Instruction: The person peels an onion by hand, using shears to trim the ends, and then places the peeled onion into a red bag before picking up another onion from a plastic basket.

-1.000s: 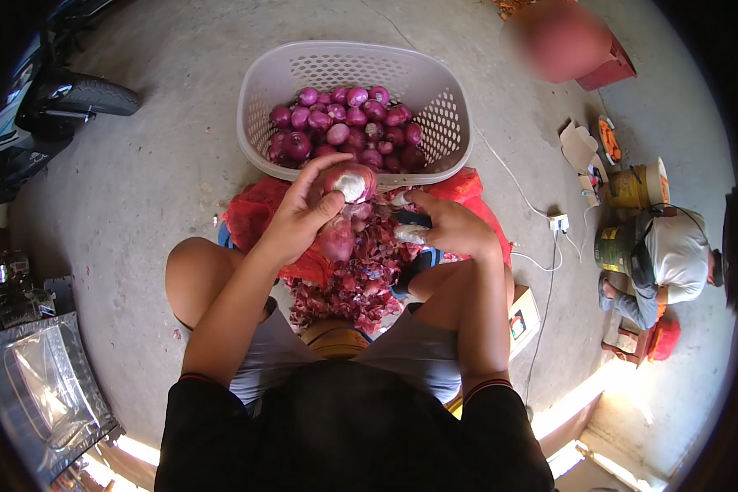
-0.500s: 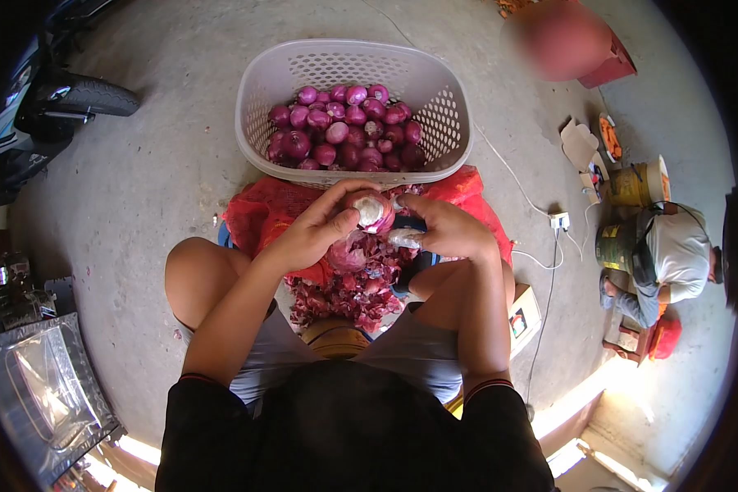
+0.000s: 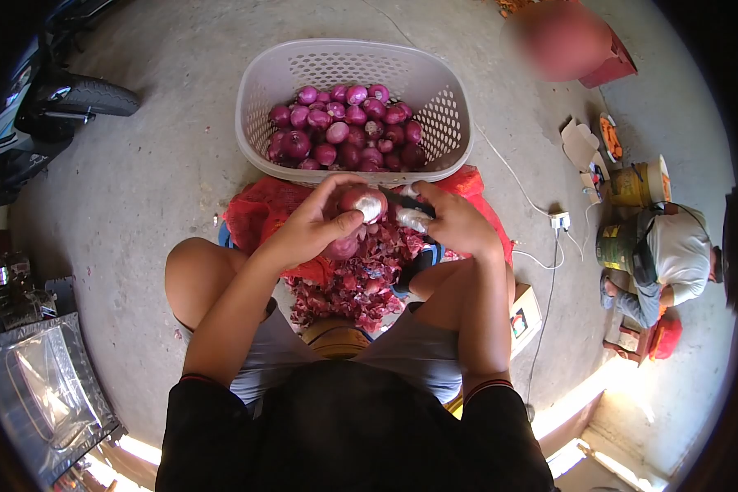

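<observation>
My left hand (image 3: 328, 221) is closed around a red onion (image 3: 369, 202), whose pale side faces right. Across from it, my right hand (image 3: 455, 220) grips a small knife (image 3: 408, 200) with a dark blade, pointing toward the onion. White wrapping covers some fingertips of that hand. Below both hands lies a heap of papery red onion skins (image 3: 357, 299), with another onion (image 3: 342, 246) partly hidden under my left wrist. Just beyond stands a grey plastic basket (image 3: 353, 174) holding many peeled-looking purple onions (image 3: 336, 131).
Red mesh sacking (image 3: 254, 215) spreads under the basket's near side. White cable runs to a power socket (image 3: 559, 220) on the right. A person (image 3: 681, 250) sits farther right beside buckets (image 3: 629, 184). A motorcycle wheel (image 3: 94, 94) stands at upper left.
The onion has turned slightly and risen a little in my left hand. My right hand has shifted, and the dark blade now shows more clearly beside the onion.
</observation>
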Tool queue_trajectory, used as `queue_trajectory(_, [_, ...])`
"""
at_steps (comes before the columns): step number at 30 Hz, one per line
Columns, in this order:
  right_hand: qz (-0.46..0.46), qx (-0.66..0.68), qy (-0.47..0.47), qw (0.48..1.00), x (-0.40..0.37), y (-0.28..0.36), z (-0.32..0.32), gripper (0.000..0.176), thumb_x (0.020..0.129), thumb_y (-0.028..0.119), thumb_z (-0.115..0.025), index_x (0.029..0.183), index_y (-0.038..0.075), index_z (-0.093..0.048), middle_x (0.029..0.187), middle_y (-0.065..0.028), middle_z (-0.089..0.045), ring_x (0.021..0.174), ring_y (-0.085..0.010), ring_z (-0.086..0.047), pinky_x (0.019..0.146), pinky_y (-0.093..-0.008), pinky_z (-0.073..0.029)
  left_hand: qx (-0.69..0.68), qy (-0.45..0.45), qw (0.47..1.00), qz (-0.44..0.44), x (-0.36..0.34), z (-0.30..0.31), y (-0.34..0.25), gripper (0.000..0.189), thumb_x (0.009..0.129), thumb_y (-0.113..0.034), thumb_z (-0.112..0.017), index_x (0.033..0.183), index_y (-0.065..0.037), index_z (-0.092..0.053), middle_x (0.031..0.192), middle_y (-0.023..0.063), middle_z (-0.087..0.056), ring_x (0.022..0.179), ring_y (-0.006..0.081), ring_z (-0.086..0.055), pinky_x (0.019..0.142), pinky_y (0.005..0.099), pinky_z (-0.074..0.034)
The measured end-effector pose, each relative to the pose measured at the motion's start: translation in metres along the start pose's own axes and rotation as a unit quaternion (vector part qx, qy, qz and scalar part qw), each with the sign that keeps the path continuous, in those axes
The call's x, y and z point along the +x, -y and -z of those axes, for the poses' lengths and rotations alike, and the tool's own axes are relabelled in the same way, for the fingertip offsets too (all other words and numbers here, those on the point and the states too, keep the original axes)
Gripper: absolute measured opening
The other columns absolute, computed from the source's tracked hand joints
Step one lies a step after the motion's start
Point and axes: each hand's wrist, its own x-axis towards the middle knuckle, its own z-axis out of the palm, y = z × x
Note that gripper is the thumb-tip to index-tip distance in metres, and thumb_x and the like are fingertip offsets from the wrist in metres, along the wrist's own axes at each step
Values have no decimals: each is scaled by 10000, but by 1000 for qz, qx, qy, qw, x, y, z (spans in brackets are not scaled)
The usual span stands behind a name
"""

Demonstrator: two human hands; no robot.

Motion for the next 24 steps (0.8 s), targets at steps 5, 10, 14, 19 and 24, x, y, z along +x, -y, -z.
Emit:
queue_trajectory(5, [49,174,-32,983,-2,5,3,349,835,153,-643,1130,50,-487,909,-97,-604,845,-159,-564,757,-302,-443,-159,-97,982,-8,5,2,8,446,894,-228,-586,1253,-91,-359,1203,128,-506,1028,309,-587,863,401,-500])
queue_trajectory(10, [175,136,-2,975,0,19,-13,447,771,145,-672,1155,69,-455,897,-107,-632,828,-259,-634,726,-346,-473,-211,-108,971,-24,4,4,12,491,902,-406,-525,1271,-112,-393,1196,83,-518,1067,222,-552,896,401,-476])
queue_trajectory(14, [240,43,-95,965,8,24,-44,588,761,227,-671,1201,21,-340,796,-152,-611,680,-377,-603,568,-426,-456,-275,-120,954,-24,2,4,17,443,906,-394,-528,1237,-121,-418,1147,45,-535,1030,170,-558,898,368,-470])
queue_trajectory(19, [281,59,-138,948,9,33,-57,661,773,246,-677,1257,-1,-301,796,-158,-606,655,-377,-592,570,-432,-452,-327,-136,935,-23,7,9,22,412,906,-413,-515,1199,-125,-476,1124,23,-562,1029,165,-567,907,357,-469])
queue_trajectory(24, [220,65,-142,963,13,43,-60,716,779,174,-671,1336,7,-252,849,-167,-620,735,-362,-612,660,-397,-474,-361,-115,925,-40,4,8,15,452,895,-445,-503,1211,-122,-485,1150,50,-572,1056,206,-569,926,363,-459])
